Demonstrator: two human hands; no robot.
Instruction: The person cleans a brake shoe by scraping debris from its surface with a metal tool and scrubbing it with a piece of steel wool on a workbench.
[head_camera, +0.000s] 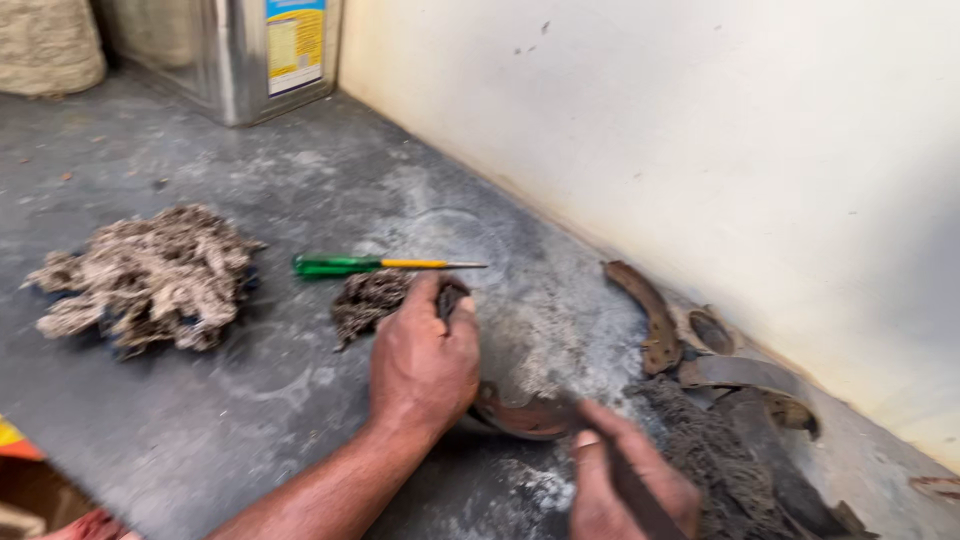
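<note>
L to R on the grey table: sack & metal tin at back, big rag wad, green-handled screwdriver just behind a smaller rag wad, then a heap of rusty curved metal parts by the wall. Left hand has fingers curled tight over one end of a curved brake shoe lying between the hands, touching the small wad; right hand has fingers wrapped round a dark tool handle just beside the shoe's other end. Right hand blurred & cut off by frame edge, so tool's tip & kind can't be made out; shoe's far end hidden under left hand.
</note>
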